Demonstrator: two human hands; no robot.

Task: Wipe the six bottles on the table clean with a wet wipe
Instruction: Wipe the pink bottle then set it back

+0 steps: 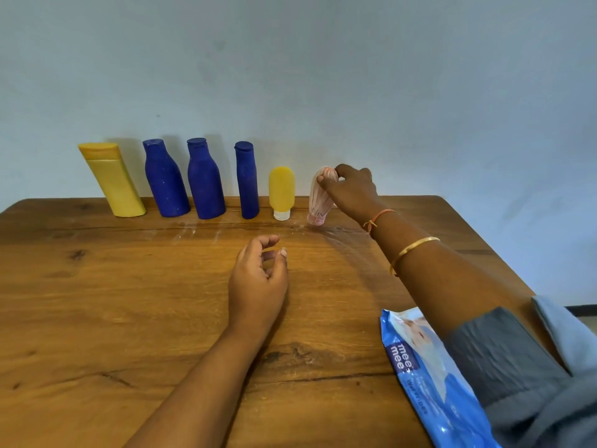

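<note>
Wooden table (97,286), pale wall behind. Six bottles stand along the far edge. Pink bottle (318,202), rightmost, is tilted; right hand (352,189) grips its top. Left of it: yellow tube (281,190), three blue bottles (205,181), yellow bottle (111,181). Left hand (258,276), nearer than pink bottle, is loosely curled and holds nothing. No wipe out; wiping probably all remains. Pack (416,367), nearer and right, reads "mee mee".

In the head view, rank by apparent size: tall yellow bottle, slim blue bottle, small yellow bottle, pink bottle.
1. tall yellow bottle
2. slim blue bottle
3. small yellow bottle and pink bottle look alike; the right hand covers part of the pink one, so they are left unranked.
</note>
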